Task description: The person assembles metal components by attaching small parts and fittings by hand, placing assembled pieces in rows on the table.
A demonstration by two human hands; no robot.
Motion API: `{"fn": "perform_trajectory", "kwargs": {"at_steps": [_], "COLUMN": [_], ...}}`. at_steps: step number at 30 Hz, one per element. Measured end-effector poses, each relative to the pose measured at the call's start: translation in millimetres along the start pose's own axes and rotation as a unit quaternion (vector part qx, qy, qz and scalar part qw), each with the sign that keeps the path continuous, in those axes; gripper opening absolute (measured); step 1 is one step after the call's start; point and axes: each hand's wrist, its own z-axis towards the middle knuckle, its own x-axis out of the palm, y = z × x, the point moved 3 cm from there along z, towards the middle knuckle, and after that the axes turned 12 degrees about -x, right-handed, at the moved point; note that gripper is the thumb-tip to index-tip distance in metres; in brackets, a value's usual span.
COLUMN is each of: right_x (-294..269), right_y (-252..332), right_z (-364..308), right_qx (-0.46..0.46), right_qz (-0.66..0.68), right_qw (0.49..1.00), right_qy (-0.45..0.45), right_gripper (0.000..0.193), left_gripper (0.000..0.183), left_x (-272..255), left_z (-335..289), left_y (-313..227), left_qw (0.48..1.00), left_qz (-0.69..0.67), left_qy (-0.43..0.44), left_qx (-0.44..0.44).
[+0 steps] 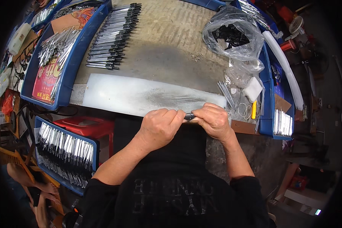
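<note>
I am watching a small black piece [189,116] being held between two bare hands, just over the near edge of a long pale board [117,93]; whether it is touching the board I cannot tell. The left hand [158,127] is curling into a loose fist and pinching one end of the piece between thumb and index finger. The right hand [213,119] is pinching the other end, its thumb and fingertips pressing together on it.

Ahead of them, the board is lying across the worktable [167,17], dark smudges marking its right half. Beyond its left part I am seeing a row of black-capped pens [112,41] lying side by side. Small metal bits [195,57] are resting at the table's middle, and a clear plastic bag [255,47] is holding black parts to the right. Nearer, a yellow-handled tool [254,109] is lying below a white block [252,89]. A blue tray [66,85] is standing at left, and a red stool [83,125] is sitting below it.
</note>
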Motion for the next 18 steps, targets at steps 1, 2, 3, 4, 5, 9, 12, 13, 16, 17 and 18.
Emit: {"fn": "perform_trajectory", "kwargs": {"at_steps": [1, 2, 3, 4, 5, 9, 12, 13, 16, 17, 18], "right_x": [0.4, 1.1, 1.8, 2.1, 2.6, 4.5, 4.8, 5.8, 1.1, -0.9, -2.1], "right_y": [-0.3, -0.5, -1.5, -2.2, -2.1, 0.7, 3.5, 4.2, 3.3, 1.7, -0.1], "right_z": [-0.2, -1.3, -3.0, -4.2, -5.0, -2.5, 0.1, 0.8, 1.4, 2.1, 3.2], "right_qx": [0.003, 0.002, 0.008, 0.015, 0.014, 0.02, 0.009, 0.001, -0.002, -0.002, -0.009], "right_qz": [-0.004, -0.005, -0.001, 0.003, 0.003, -0.017, -0.017, -0.012, -0.002, -0.001, 0.012], "right_qw": [1.0, 1.0, 1.0, 1.0, 1.0, 0.999, 1.0, 1.0, 0.998, 0.998, 0.998], "right_qy": [0.004, 0.004, -0.003, -0.011, -0.011, -0.018, -0.007, 0.018, 0.056, 0.055, 0.065], "right_gripper": [0.018, 0.018, 0.018, 0.018, 0.018, 0.022, 0.024, 0.024, 0.023, 0.023, 0.022], "left_gripper": [0.017, 0.017, 0.015, 0.014, 0.014, 0.014, 0.013, 0.012, 0.013, 0.013, 0.013], "left_x": [0.6, 0.6, 0.7, 0.9, 1.3, 4.1, 2.8, 1.6, 0.2, -0.8, -2.0], "left_z": [-0.1, 0.8, 2.2, 3.3, 3.5, 3.0, 2.8, 3.0, 3.0, 3.6, 4.3], "left_y": [0.6, 0.0, -0.4, -0.3, 0.7, 3.5, 0.9, -0.1, 0.1, -0.3, -1.2], "left_qw": [1.0, 1.0, 1.0, 0.999, 1.0, 1.0, 0.999, 0.998, 0.996, 0.996, 0.996], "left_qz": [-0.003, -0.003, -0.014, -0.025, -0.024, -0.018, -0.04, -0.055, -0.073, -0.072, -0.073], "left_qy": [-0.001, -0.002, 0.003, 0.008, 0.008, 0.021, 0.028, 0.032, 0.037, 0.038, 0.036], "left_qx": [-0.002, -0.001, -0.01, -0.018, -0.018, -0.005, -0.015, -0.022, -0.019, -0.019, -0.02]}}
